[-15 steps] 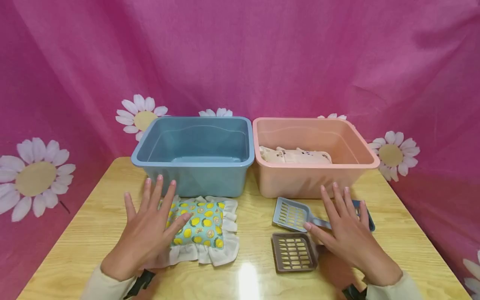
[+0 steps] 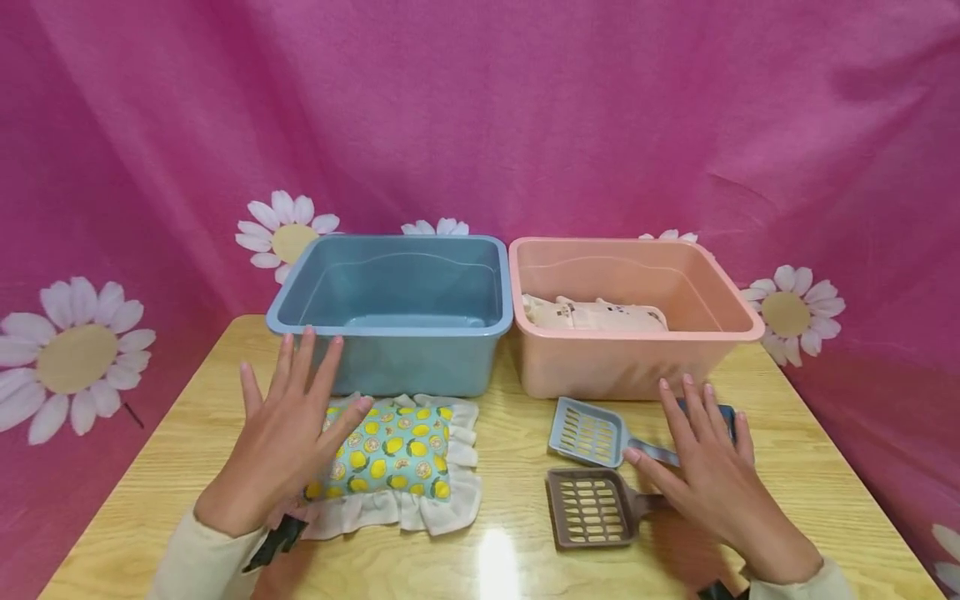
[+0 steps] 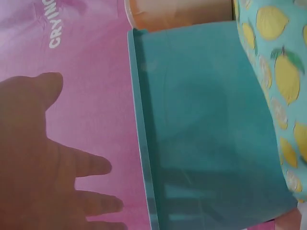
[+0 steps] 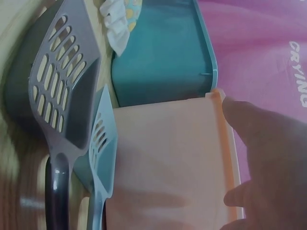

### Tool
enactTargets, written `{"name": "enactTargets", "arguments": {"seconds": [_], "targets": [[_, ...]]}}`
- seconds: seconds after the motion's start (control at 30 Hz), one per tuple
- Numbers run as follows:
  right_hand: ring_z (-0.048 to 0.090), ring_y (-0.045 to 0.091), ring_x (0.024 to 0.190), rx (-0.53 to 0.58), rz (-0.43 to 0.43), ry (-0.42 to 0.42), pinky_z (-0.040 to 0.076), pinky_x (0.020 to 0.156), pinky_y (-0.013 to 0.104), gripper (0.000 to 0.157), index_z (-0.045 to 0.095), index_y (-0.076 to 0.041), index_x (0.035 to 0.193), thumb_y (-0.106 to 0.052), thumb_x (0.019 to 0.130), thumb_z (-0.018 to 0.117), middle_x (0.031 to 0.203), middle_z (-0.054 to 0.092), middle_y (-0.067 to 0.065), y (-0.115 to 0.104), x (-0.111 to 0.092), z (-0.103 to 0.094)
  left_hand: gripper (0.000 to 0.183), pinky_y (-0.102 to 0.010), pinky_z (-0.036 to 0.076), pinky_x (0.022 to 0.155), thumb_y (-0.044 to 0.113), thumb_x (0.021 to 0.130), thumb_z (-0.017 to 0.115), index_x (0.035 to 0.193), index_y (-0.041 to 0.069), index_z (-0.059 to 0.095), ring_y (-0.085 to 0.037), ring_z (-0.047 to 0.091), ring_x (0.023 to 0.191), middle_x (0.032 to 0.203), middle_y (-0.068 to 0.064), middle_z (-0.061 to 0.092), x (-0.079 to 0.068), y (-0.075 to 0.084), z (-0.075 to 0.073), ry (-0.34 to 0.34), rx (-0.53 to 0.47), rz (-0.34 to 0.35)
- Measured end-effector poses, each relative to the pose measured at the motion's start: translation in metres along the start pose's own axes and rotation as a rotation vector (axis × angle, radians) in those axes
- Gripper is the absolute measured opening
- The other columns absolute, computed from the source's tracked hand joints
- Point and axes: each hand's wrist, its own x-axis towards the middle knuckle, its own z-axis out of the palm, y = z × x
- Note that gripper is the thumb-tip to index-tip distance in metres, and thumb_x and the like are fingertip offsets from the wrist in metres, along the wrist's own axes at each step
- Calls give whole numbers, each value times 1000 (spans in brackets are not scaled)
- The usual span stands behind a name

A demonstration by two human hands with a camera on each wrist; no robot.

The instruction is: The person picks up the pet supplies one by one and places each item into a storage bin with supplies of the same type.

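Note:
My left hand (image 2: 281, 437), fingers spread, hovers palm down over the left side of a lemon-print cushion (image 2: 397, 450) with a white ruffled edge. To the right, my right hand (image 2: 712, 479) is spread above the handles of a light blue slotted litter scoop (image 2: 588, 433) and a brown one (image 2: 592, 508). A dark blue object (image 2: 727, 417) lies partly hidden behind its fingers. Neither hand holds anything. In the left wrist view the fingers (image 3: 91, 163) are straight and apart; the right wrist view shows the brown scoop (image 4: 62, 76) nearest the camera.
Behind the cushion stands a blue plastic bin (image 2: 420, 362). A pink bin (image 2: 622, 367) is beside it, with a folded cream printed cloth item (image 2: 596, 316) inside. A pink curtain (image 2: 480, 117) with daisies hangs behind the wooden table (image 2: 517, 467).
My left hand has shifted slightly up and left, showing more of the cushion. My right hand has moved a little to the right, uncovering more of the scoop handles.

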Motion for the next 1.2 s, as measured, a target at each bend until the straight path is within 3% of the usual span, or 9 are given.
{"name": "enactTargets", "arguments": {"seconds": [0.33, 0.57, 0.87, 1.2], "targets": [[-4, 38, 146, 13, -5, 33, -13, 108, 65, 89, 13, -16, 156, -53, 90, 59, 160, 6, 19, 5, 3, 4, 80, -73, -9, 104, 51, 91, 56, 152, 8, 28, -43, 9, 144, 158, -23, 14, 30, -25, -8, 124, -76, -27], [-3, 38, 146, 24, 2, 41, -11, 108, 67, 89, 14, -16, 156, -53, 89, 60, 159, 8, 21, 7, 6, 8, 78, -72, -8, 105, 50, 91, 56, 151, 6, 30, -44, 10, 144, 156, -25, 17, 45, -36, -7, 138, -94, -60], [1, 43, 145, 42, 37, 21, -12, 108, 66, 90, 15, -13, 156, -53, 89, 60, 157, 11, 25, 12, 2, 10, 75, -70, 9, 107, 47, 90, 57, 147, 4, 36, -46, 17, 141, 156, -24, 19, 54, -52, -1, 163, -135, -107], [3, 43, 144, 70, 67, 31, -7, 107, 70, 91, 15, -12, 156, -50, 89, 63, 156, 13, 28, 24, -5, 10, 75, -75, 25, 98, 48, 91, 56, 149, 6, 33, -48, 23, 137, 158, -19, 15, 64, -67, 4, 158, -232, -165]]}}
